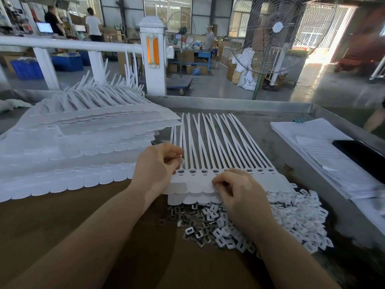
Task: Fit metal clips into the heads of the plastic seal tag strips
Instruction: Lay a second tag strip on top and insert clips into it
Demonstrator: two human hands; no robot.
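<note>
A big stack of strips (68, 142) lies at left. The left hand (158, 163) pinches something small over the seal tag strips (210, 155) on the surface (281, 147); the right hand (237, 188), fingers curled, presses their heads. Clips (260, 224) lie just below.

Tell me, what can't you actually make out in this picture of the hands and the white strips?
Head view only:
- Whether the left hand holds a clip: its curled fingertips hide it.
- What the right hand pinches: its fingers cover it, and some strip heads.
- Which head slots already hold clips: too small.
- The sheets of paper: print unreadable, cut off by the right edge.
</note>
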